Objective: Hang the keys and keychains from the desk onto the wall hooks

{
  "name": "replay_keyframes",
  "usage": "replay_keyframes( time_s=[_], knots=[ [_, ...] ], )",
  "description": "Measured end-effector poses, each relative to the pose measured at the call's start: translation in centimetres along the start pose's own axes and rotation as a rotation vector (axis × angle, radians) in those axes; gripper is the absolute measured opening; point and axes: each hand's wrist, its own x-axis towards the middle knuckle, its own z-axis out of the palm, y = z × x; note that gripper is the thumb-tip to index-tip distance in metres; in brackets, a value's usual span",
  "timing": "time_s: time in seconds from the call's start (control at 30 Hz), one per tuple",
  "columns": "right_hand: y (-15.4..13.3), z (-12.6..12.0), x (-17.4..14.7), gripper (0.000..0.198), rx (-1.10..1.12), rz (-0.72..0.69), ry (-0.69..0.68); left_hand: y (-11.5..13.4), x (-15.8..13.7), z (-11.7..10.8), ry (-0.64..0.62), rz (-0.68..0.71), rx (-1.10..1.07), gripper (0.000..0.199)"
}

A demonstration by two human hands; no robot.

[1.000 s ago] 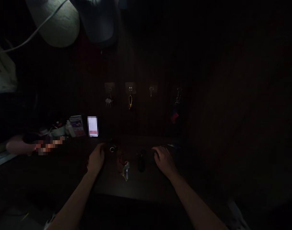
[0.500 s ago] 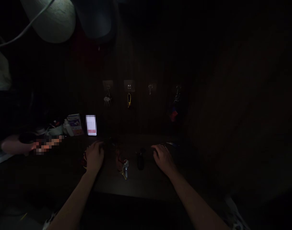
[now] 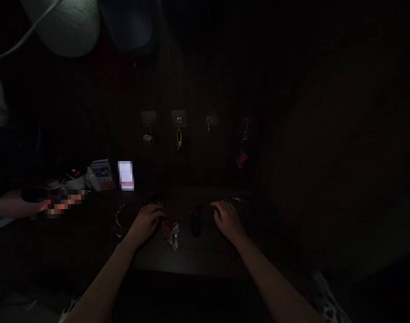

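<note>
The dark table (image 3: 191, 264) is dimly lit. My left hand (image 3: 147, 222) is over it with fingers stretched out, the fingertips at the upper end of a reddish-brown key holder (image 3: 166, 229). Whether they touch it is hard to tell in the dark. Metal keys (image 3: 174, 235) hang off that holder's right side. Left of the hand lies a beaded string (image 3: 117, 217) with yellow bits. My right hand (image 3: 227, 219) rests on the table, thumb and fingers apart. Beside its fingertips is a thin bluish item (image 3: 240, 199). Between my hands lies a dark, oblong fob-like object (image 3: 196, 224).
On the back panel hang a bunch of keys (image 3: 147, 139), a yellow loop (image 3: 179, 139), a bare-looking hook (image 3: 209, 122) and a red-and-blue key ring (image 3: 242, 158). A lit screen (image 3: 125, 175), small boxes (image 3: 103, 175) and a pink rounded object (image 3: 19, 204) stand left.
My left hand has moved right, from the beaded string to the reddish-brown key holder, uncovering the string. My right hand stays nearly in place. The view has shifted slightly.
</note>
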Motion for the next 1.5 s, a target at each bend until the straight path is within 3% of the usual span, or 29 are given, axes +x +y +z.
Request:
replay_keyframes(
  time_s=[0.17,0.33,0.6,0.77,0.93,1.03,1.1,1.17,1.27,1.33,1.5],
  knots=[
    [-0.1,0.0,0.0,0.025,-0.004,0.003,0.007,-0.1,0.1,0.1,-0.073,-0.07,-0.014,0.037],
    [-0.1,0.1,0.1,0.027,0.082,0.069,0.067,-0.2,0.3,0.2,-0.043,-0.158,0.026,0.035],
    [2.1,-1.1,0.2,0.031,0.48,0.562,0.553,-0.6,0.2,0.2,-0.031,-0.188,0.224,0.031],
    [4.4,-1.6,-0.2,0.034,0.531,0.719,0.805,-1.4,0.0,0.2,-0.029,-0.184,0.252,0.033],
    [5.0,-1.9,-0.5,0.035,0.578,0.828,0.908,-0.6,0.3,0.1,0.004,-0.235,0.206,0.032],
    [4.0,-2.3,-0.2,0.027,0.603,0.816,0.866,-0.1,0.3,-0.1,0.002,-0.23,0.209,0.029],
    [3.0,-2.3,0.0,0.022,0.562,0.718,0.773,0.1,0.3,-0.1,0.007,-0.206,0.206,0.028],
    [1.7,-2.1,-0.1,0.02,0.488,0.529,0.608,0.1,0.3,-0.1,0.01,-0.179,0.191,0.026],
    [-0.1,-1.4,-0.4,0.022,0.327,0.127,0.238,-0.2,0.4,0.1,0.018,-0.169,0.131,0.021],
    [-0.9,-1.0,-0.6,0.024,0.221,-0.037,0.049,-0.4,0.4,0.2,0.031,-0.17,0.051,0.021],
    [-1.0,-0.7,-0.6,0.025,0.124,-0.035,-0.075,-0.9,0.8,0.2,0.069,-0.236,-0.152,0.03]
  ],
)
